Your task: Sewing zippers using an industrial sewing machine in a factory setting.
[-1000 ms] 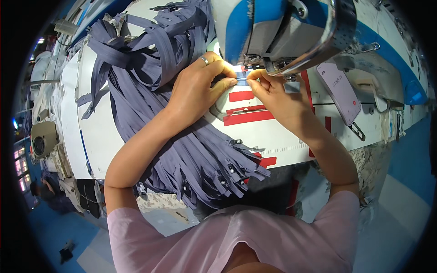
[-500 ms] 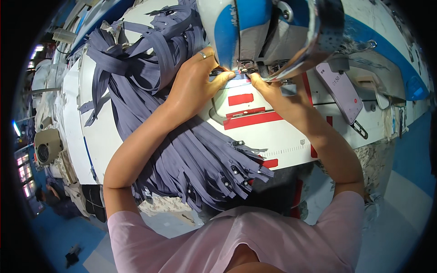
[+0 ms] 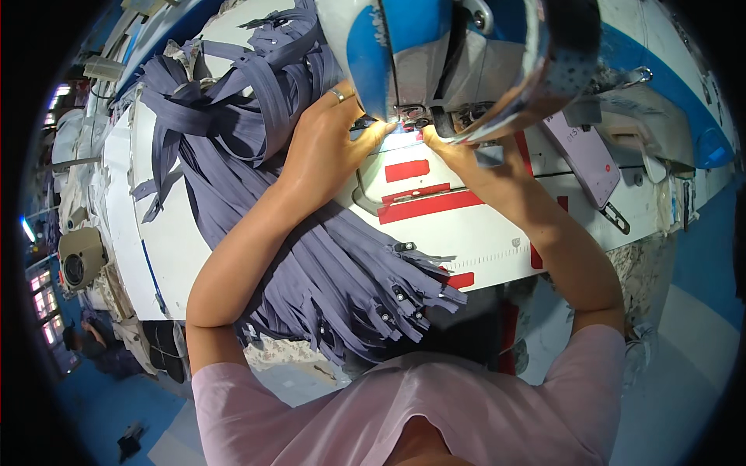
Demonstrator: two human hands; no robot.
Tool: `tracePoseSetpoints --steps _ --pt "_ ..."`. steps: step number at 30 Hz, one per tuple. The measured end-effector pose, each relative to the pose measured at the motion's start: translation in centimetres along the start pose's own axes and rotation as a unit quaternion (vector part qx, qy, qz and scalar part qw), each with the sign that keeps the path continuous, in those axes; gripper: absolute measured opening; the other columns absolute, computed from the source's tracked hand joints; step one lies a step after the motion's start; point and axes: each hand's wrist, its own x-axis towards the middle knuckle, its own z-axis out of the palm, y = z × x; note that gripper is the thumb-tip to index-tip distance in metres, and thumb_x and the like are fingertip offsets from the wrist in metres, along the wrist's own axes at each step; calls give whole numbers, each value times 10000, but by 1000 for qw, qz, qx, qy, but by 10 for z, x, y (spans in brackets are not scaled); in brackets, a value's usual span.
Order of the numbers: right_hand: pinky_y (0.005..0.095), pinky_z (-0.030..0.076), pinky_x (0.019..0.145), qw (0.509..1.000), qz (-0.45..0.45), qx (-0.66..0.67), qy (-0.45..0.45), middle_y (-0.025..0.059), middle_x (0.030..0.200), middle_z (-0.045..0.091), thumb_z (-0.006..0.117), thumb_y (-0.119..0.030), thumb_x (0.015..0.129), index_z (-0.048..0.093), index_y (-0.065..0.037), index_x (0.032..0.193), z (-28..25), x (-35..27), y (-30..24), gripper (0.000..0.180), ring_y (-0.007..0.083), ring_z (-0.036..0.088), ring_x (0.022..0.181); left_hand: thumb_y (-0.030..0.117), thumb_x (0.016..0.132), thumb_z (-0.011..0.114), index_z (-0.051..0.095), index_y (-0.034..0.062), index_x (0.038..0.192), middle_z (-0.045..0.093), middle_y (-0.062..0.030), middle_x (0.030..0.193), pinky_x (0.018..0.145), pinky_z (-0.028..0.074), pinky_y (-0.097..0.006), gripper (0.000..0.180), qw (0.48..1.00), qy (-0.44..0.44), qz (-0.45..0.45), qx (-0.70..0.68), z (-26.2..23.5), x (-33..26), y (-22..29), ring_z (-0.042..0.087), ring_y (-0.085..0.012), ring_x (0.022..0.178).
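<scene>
My left hand (image 3: pixel 326 140), with a ring on one finger, is closed beside the needle area of a blue and white sewing machine (image 3: pixel 423 46). Thumb and fingers pinch a small dark strip (image 3: pixel 364 122), mostly hidden by the hand. On the other side of the needle, my right hand (image 3: pixel 470 163) is closed, its thumb tip close to the presser foot; what it pinches is hidden. A lamp lights the spot between both thumbs. Left of the machine lies a big bundle of grey-purple zippers (image 3: pixel 233 186), partly under my left forearm, its ends with dark sliders hanging over the table's front edge.
Red tape strips (image 3: pixel 431 206) mark the white machine bed. To the right, a phone (image 3: pixel 583 159) lies near a slotted metal plate (image 3: pixel 615 219). A beige device (image 3: pixel 81 259) stands at far left. Another person (image 3: pixel 93 338) is in the left background.
The dark-blue strip seen between my thumbs earlier barely shows now. Both hands stay at the needle, with the left a little farther left in view. The whole view has shifted slightly.
</scene>
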Motion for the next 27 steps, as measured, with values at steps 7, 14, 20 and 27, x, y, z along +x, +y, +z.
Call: tracePoseSetpoints --steps 7,14,20,27 --pt "465 470 911 997 -37 -63 23 172 1016 672 657 -120 838 681 -52 1000 11 2 4 178 375 589 1037 106 823 761 694 -25 996 645 -195 962 712 501 -426 227 999 -6 -22 22 2 1 1 621 -382 838" --pt "469 462 921 988 -84 -125 41 179 1021 670 643 -120 839 675 -47 1006 20 8 8 185 382 589 1040 118 819 761 704 -5 1022 651 -194 948 711 509 -430 244 999 -3 -51 7 6 3 -4 630 -392 826" --pt "473 455 929 974 -131 -178 58 186 1025 668 632 -119 841 670 -43 1012 18 4 6 191 387 589 1042 136 812 781 706 -13 1005 651 -196 932 696 512 -434 255 998 -3 -49 26 8 -2 -5 635 -391 805" --pt "476 452 923 970 -145 -181 74 187 1003 669 626 -119 835 667 -37 988 26 7 10 178 389 592 1023 100 806 775 698 -7 1035 656 -192 964 721 524 -433 265 998 1 -61 14 7 0 -4 644 -389 839"
